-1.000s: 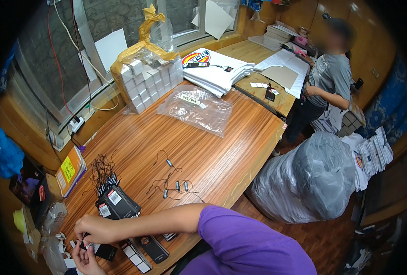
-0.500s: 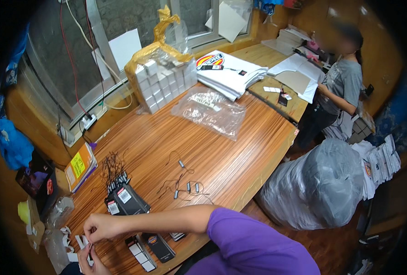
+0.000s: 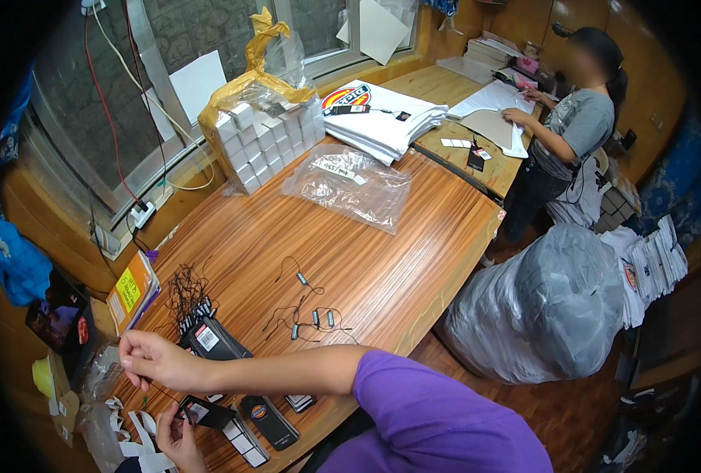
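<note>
Left grip (image 3: 178, 438) pinches black tag (image 3: 211, 414); right grip (image 3: 147, 361) curled, contents unclear; forearm (image 3: 287, 374) part-hides tag stack (image 3: 218, 339).

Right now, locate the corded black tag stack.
Head view: the corded black tag stack lies leftward on the table, beyond the right forearm, right of the orange notebook.

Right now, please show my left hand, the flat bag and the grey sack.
Left hand (image 3: 180, 441): head view, its middle.
Flat bag (image 3: 352, 199): head view, film below its label.
Grey sack (image 3: 529, 306): head view, middle of its side.

On the table (image 3: 366, 272), loose cords (image 3: 316, 318) are placed right of stacked tags (image 3: 223, 340); bagged boxes (image 3: 268, 148) are set behind, left of a cloth pile (image 3: 402, 118).
</note>
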Demonstrator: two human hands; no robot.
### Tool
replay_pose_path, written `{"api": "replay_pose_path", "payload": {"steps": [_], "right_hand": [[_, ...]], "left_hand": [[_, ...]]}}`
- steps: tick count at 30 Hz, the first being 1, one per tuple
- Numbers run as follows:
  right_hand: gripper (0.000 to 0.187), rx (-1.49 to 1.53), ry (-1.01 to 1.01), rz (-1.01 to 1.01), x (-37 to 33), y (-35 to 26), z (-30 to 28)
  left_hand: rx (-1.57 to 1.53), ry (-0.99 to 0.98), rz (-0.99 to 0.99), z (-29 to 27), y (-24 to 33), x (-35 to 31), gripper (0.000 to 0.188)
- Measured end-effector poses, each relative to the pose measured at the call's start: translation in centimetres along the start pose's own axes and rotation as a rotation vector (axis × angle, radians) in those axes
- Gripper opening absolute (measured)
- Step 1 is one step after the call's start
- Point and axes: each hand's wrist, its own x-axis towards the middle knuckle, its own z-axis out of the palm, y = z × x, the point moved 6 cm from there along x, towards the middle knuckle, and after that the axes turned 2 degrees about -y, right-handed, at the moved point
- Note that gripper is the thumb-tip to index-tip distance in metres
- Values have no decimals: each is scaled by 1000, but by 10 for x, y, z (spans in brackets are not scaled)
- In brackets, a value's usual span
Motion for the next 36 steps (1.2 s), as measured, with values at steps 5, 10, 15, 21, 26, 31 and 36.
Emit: {"api": "replay_pose_path", "payload": {"steps": [5, 10, 15, 21, 26, 31, 36], "right_hand": [[12, -108, -11, 36, 1, -18, 4], [12, -250, 143, -1, 1, -63, -17], [9, -205, 199, -103, -3, -91, -17], [8, -257, 90, -6, 0, -70, -7], [10, -331, 44, 5, 0, -65, -5], [14, -452, 41, 71, -2, -59, 4], [17, -467, -1, 125, -4, -50, 9]], "left_hand": [[-155, -86, -33, 9, -6, 1, 80], [464, -288, -103, 12, -5, 1, 67], [454, -469, -115, 21, -28, 0, 58], [233, -362, -91, 21, -29, -5, 50], [199, -513, -203, 29, -37, -7, 34], [246, -467, -189, 26, -28, -5, 29], [284, -486, -212, 26, -28, -6, 27]]}}
